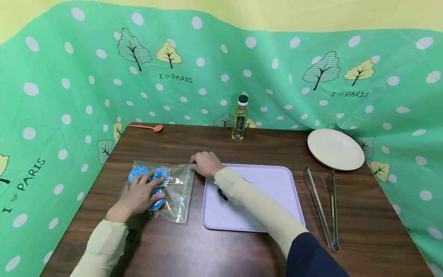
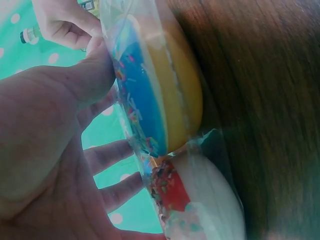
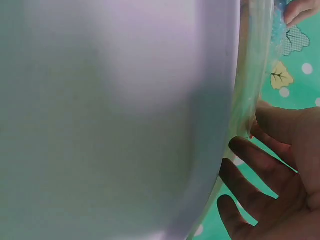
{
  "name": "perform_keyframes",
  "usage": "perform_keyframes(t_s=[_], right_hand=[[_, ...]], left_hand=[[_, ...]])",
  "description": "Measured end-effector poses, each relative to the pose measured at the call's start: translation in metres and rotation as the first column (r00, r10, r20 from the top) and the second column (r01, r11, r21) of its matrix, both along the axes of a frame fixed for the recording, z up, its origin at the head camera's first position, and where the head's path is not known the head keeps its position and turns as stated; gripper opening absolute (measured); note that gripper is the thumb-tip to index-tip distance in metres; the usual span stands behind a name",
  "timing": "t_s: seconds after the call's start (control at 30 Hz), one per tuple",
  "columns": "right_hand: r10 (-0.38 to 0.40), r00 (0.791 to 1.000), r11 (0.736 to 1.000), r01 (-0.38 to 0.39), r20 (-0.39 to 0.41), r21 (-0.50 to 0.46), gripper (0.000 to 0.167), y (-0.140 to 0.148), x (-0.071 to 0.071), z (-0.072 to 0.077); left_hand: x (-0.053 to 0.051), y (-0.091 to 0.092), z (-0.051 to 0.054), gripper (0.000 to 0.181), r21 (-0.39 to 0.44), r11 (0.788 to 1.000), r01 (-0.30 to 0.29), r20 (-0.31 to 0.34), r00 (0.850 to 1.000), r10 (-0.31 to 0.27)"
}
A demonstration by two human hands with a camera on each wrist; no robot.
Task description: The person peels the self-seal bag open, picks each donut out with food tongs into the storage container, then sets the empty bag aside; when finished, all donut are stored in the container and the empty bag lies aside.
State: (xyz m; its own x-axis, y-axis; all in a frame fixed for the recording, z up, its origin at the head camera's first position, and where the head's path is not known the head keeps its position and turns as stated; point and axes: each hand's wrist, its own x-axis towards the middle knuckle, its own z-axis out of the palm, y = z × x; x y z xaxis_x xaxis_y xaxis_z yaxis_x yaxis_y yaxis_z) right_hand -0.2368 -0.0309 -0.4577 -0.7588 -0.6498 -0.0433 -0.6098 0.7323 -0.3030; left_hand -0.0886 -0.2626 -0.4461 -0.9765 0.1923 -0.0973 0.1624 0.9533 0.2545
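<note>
A clear plastic bag (image 1: 178, 196) lies on the table with several doughnut-like rounds (image 1: 138, 173) inside, blue on top in the head view. My left hand (image 1: 135, 196) rests on them through the plastic, fingers spread. Seen from the left wrist, one round (image 2: 182, 95) is yellow with a blue sprinkled top; another (image 2: 215, 190) is white with red. Beside the tray, my right hand (image 1: 206, 163) pinches the bag's upper right corner; in the right wrist view, thumb and index of that hand (image 3: 285, 165) meet at the bag's edge (image 3: 260, 65).
A lilac tray (image 1: 228, 215) lies right of the bag, under my right forearm. Behind stand an oil bottle (image 1: 239, 121) and, at the back left, an orange spoon (image 1: 157, 128). Metal tongs (image 1: 320, 207) and a white plate (image 1: 335, 149) are on the right. Patterned cloth surrounds the table.
</note>
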Motion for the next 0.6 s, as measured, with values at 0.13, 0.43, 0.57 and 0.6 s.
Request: perform_keyframes(t_s=[0.13,0.43,0.57,0.6], right_hand=[[0.033,0.999,0.999,-0.033,-0.031,-0.001,0.016,-0.003,-0.002,-0.002],[0.058,0.993,0.998,-0.059,-0.106,-0.006,0.013,0.002,-0.002,-0.010],[0.084,0.988,0.994,-0.092,-0.126,-0.058,0.012,0.007,-0.004,-0.010],[0.092,0.987,0.992,-0.102,-0.128,-0.071,0.012,0.009,-0.004,-0.009]], left_hand=[[-0.002,0.000,-0.002,0.058,-0.001,1.000,0.002,0.003,1.000,-0.002],[-0.003,0.004,-0.002,0.058,0.010,1.000,0.003,0.019,1.000,-0.003],[-0.001,0.002,0.000,0.058,-0.007,1.000,-0.010,0.024,1.000,0.011],[0.000,0.001,0.000,0.058,-0.009,1.000,-0.012,0.024,1.000,0.012]])
